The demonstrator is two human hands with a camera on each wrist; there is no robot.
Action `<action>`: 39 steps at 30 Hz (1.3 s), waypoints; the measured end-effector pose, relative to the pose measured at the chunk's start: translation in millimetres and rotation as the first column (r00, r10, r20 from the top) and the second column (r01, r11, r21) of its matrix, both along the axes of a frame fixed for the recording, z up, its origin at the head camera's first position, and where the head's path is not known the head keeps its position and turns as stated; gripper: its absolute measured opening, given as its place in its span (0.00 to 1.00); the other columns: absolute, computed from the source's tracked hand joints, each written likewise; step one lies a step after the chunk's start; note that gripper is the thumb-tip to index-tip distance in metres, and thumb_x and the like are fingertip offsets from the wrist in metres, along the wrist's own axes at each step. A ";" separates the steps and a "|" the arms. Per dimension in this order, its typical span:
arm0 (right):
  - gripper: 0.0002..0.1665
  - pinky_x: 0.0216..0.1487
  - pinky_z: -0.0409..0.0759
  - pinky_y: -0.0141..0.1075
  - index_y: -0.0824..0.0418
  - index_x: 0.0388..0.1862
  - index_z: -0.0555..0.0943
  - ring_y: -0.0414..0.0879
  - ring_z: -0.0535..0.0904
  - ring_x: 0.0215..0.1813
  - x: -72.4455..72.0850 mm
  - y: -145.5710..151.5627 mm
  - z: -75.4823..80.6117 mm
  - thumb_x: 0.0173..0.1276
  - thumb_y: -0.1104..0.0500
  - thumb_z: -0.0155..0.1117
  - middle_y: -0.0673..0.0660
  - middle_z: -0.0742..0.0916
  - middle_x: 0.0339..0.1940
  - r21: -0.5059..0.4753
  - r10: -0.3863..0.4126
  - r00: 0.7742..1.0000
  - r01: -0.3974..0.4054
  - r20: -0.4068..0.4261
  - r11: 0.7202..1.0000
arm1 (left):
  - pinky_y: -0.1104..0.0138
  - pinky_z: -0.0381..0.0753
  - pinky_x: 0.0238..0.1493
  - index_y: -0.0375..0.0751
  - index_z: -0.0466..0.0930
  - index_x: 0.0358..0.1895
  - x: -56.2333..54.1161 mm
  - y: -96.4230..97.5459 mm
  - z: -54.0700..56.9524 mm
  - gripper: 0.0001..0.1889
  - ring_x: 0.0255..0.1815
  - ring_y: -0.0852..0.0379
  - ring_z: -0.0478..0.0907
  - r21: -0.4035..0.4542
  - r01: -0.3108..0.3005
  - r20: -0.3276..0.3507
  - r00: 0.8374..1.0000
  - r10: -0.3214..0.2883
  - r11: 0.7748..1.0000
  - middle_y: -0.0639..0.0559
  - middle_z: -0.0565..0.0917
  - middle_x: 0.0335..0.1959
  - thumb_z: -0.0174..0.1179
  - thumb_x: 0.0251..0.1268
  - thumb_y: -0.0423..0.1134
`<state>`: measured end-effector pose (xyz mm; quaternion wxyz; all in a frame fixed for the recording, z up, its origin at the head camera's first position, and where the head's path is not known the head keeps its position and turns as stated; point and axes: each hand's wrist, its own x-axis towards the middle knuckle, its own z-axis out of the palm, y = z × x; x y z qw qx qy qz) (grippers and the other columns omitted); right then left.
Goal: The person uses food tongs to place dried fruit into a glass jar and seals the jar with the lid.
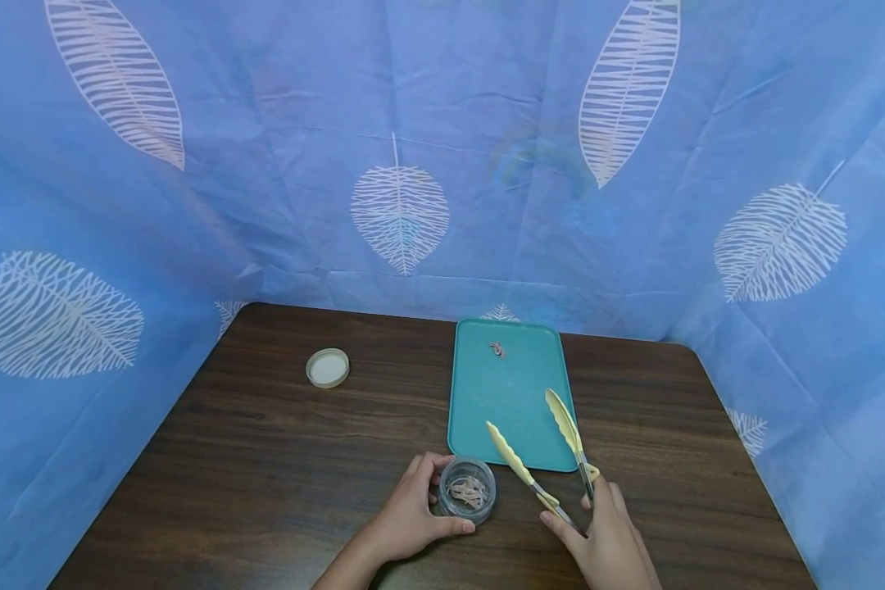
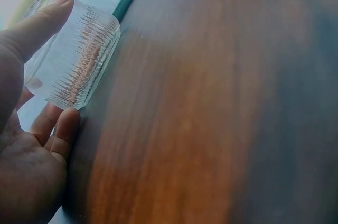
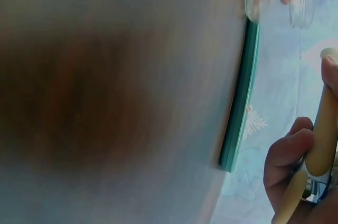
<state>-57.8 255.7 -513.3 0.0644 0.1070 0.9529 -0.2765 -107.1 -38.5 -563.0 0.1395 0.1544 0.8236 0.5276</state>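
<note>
A clear jar (image 1: 492, 495) stands on the table just in front of the tray, with several thin pinkish strips (image 1: 468, 491) inside. Around its left side curve the thumb and fingers of my left hand (image 1: 407, 515); the left wrist view shows the jar's ribbed wall (image 2: 87, 28) between them. My right hand (image 1: 610, 537) grips a pair of tongs (image 1: 515, 456) with pale yellow ends, their arms spread wide over the tray's near right part. Nothing sits between the tong tips. A small pinkish piece (image 1: 497, 350) lies on the teal tray (image 1: 512, 401), near its far edge.
A round lid (image 1: 328, 368) lies on the dark wooden table (image 1: 265, 459), left of the tray. Blue cloth (image 1: 288, 205) with white leaf prints hangs behind the table and at both sides.
</note>
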 end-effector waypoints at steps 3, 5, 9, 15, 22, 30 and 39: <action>0.61 0.41 0.83 0.48 0.74 0.79 0.63 0.53 0.84 0.45 -7.3 3.9 1.5 0.69 0.33 0.76 0.68 0.81 0.56 0.013 0.024 1.000 -0.024 -0.010 1.000 | 0.70 0.77 0.54 0.53 0.70 0.72 -0.2 0.1 -0.4 0.44 0.53 0.61 0.72 -0.003 0.000 -0.006 1.000 0.000 1.000 0.51 0.75 0.61 0.86 0.54 0.53; 0.54 0.41 0.82 0.48 0.71 0.75 0.67 0.53 0.84 0.44 -12.0 6.5 2.5 0.69 0.34 0.76 0.65 0.83 0.55 0.006 0.030 0.999 -0.030 -0.014 1.000 | 0.71 0.77 0.54 0.53 0.70 0.72 -0.2 0.0 -0.6 0.44 0.53 0.61 0.71 -0.004 0.000 -0.007 1.000 0.000 1.000 0.51 0.75 0.61 0.86 0.54 0.53; 0.41 0.34 0.73 0.38 0.63 0.62 0.71 0.47 0.74 0.35 -19.5 10.7 2.8 0.69 0.37 0.79 0.58 0.83 0.47 -0.002 0.043 0.998 -0.043 -0.035 0.999 | 0.71 0.76 0.53 0.53 0.70 0.73 -0.1 -0.5 -0.8 0.45 0.53 0.62 0.71 -0.003 0.000 -0.004 1.000 0.000 1.000 0.51 0.75 0.61 0.86 0.54 0.53; 0.39 0.29 0.67 0.34 0.63 0.58 0.70 0.45 0.70 0.32 -31.6 17.0 -0.8 0.70 0.38 0.78 0.55 0.76 0.37 0.022 0.070 0.991 -0.068 -0.117 0.997 | 0.71 0.76 0.52 0.54 0.70 0.73 -0.3 -0.4 -1.5 0.44 0.51 0.62 0.71 0.000 0.006 -0.009 1.000 -0.006 1.000 0.50 0.74 0.61 0.85 0.55 0.53; 0.38 0.26 0.68 0.36 0.70 0.54 0.71 0.47 0.72 0.29 -55.3 21.4 2.1 0.75 0.37 0.72 0.56 0.76 0.31 0.074 0.090 0.979 -0.077 -0.183 0.994 | 0.71 0.76 0.52 0.54 0.69 0.73 -1.5 -0.5 -3.4 0.44 0.52 0.62 0.71 -0.003 0.006 0.000 1.000 -0.006 1.000 0.52 0.74 0.61 0.85 0.55 0.54; 0.55 0.39 0.86 0.55 0.84 0.76 0.62 0.68 0.87 0.45 -85.5 21.7 2.8 0.79 0.37 0.67 0.77 0.84 0.52 0.170 0.148 0.958 -0.108 -0.244 0.979 | 0.72 0.76 0.51 0.55 0.69 0.73 -2.8 -0.1 -4.0 0.45 0.51 0.62 0.72 -0.019 0.003 -0.011 1.000 -0.003 1.000 0.52 0.74 0.60 0.85 0.55 0.55; 0.54 0.55 0.86 0.65 0.83 0.78 0.62 0.75 0.85 0.60 -113.8 14.3 -6.4 0.82 0.35 0.61 0.83 0.80 0.68 0.237 0.175 0.954 -0.117 -0.242 0.965 | 0.72 0.76 0.50 0.53 0.70 0.73 -1.1 0.3 -0.9 0.44 0.50 0.62 0.71 -0.007 -0.001 -0.014 1.000 0.001 1.000 0.51 0.75 0.58 0.86 0.54 0.52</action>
